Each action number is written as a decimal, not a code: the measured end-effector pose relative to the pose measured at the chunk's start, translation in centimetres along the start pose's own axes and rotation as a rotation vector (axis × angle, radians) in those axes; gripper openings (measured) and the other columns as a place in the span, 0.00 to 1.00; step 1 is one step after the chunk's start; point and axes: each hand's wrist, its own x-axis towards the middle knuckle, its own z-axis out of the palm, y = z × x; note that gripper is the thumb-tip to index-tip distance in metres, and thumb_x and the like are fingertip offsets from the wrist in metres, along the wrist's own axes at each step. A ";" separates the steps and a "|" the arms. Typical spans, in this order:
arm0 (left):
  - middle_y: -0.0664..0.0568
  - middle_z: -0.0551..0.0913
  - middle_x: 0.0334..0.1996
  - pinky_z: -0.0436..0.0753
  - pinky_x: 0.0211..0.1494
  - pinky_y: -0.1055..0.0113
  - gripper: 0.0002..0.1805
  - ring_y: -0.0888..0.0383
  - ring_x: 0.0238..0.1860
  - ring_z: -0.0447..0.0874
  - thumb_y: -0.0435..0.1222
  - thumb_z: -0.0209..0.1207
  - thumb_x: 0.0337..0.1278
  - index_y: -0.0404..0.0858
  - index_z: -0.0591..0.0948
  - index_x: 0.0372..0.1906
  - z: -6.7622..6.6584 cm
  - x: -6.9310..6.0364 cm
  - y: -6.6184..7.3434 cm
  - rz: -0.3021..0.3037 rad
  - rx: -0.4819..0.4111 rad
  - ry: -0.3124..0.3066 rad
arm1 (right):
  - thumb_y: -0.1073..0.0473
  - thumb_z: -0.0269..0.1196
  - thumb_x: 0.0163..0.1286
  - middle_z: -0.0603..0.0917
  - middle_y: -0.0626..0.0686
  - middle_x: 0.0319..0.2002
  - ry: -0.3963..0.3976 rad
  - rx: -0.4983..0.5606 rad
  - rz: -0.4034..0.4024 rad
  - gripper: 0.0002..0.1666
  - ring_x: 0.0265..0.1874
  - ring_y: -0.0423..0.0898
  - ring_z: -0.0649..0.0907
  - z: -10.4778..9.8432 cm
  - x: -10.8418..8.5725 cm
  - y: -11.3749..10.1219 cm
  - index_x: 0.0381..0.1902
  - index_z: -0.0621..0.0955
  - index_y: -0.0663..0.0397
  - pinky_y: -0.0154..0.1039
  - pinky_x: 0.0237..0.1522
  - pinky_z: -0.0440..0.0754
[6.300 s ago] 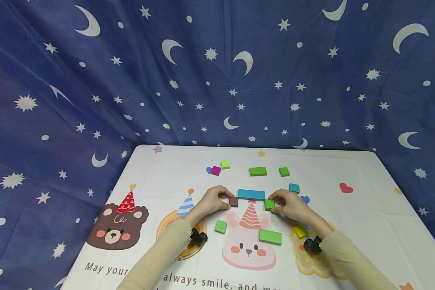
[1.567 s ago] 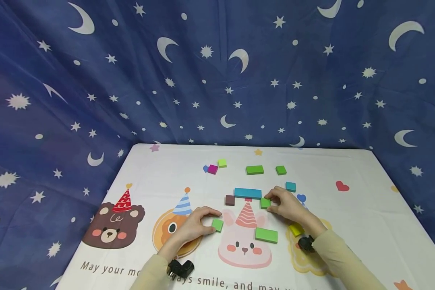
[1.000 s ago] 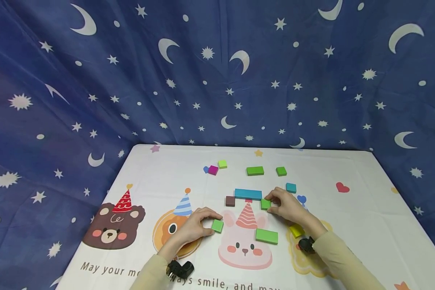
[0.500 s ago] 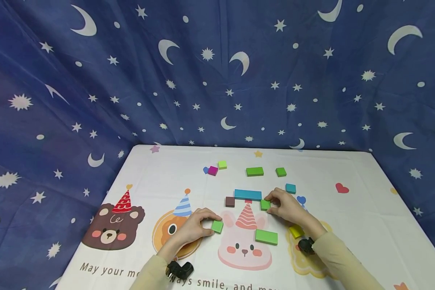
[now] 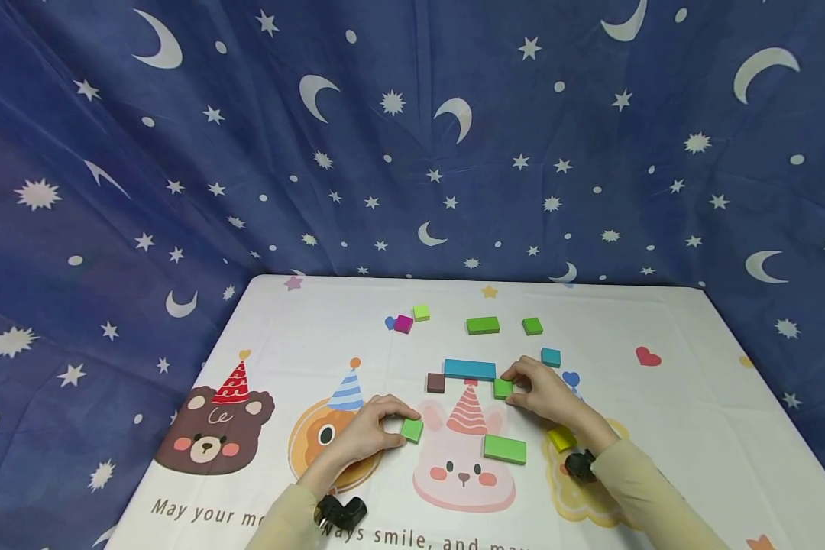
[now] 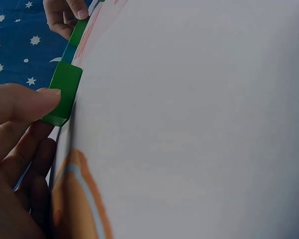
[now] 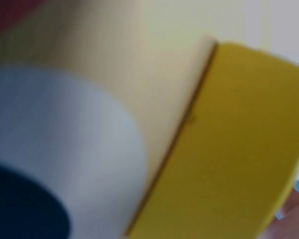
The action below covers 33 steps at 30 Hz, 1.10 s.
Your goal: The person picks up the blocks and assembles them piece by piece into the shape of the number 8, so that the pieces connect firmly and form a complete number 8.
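My left hand (image 5: 367, 429) pinches a small light green square block (image 5: 412, 431) between thumb and fingers, low over the rabbit's ear print. The left wrist view shows the thumb across this green block (image 6: 66, 94). Further right, my right hand (image 5: 548, 393) grips a small green block (image 5: 503, 389) at the right end of a long blue block (image 5: 470, 370). A dark brown square block (image 5: 436, 383) lies by the blue block's left end, touched by neither hand. In the right wrist view a yellow block (image 7: 224, 144) fills much of the picture, and only a bit of the hand shows.
A long light green block (image 5: 505, 449) lies on the rabbit print. Toward the back are a magenta block (image 5: 402, 325), a lime block (image 5: 422, 312), a long green block (image 5: 483, 326), a green square block (image 5: 532, 326) and a teal block (image 5: 551, 357).
Earlier my left hand held the brown block; it has let go, come nearer and taken the light green square block. In the last second or so both hands have kept still.
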 end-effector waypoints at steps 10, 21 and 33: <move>0.58 0.84 0.44 0.69 0.60 0.59 0.20 0.56 0.53 0.72 0.29 0.68 0.42 0.51 0.86 0.43 0.1 0.3 0.1 -0.033 0.002 0.019 | 0.62 0.72 0.55 0.77 0.47 0.35 -0.005 0.002 0.006 0.15 0.36 0.43 0.72 0.0 0.1 0.0 0.42 0.83 0.51 0.35 0.40 0.73; 0.56 0.83 0.43 0.74 0.53 0.66 0.19 0.57 0.48 0.76 0.30 0.67 0.42 0.49 0.86 0.44 0.0 0.4 0.8 -0.076 -0.067 0.037 | 0.63 0.72 0.54 0.77 0.47 0.35 -0.002 0.006 0.016 0.15 0.36 0.44 0.73 -0.1 0.1 -0.1 0.41 0.83 0.50 0.35 0.41 0.73; 0.51 0.82 0.42 0.75 0.39 0.74 0.18 0.57 0.41 0.77 0.30 0.68 0.45 0.46 0.86 0.45 0.7 1.0 1.9 -0.064 -0.094 0.062 | 0.63 0.72 0.54 0.78 0.47 0.36 -0.006 0.002 0.018 0.16 0.37 0.43 0.73 0.1 0.0 0.0 0.42 0.83 0.51 0.37 0.41 0.74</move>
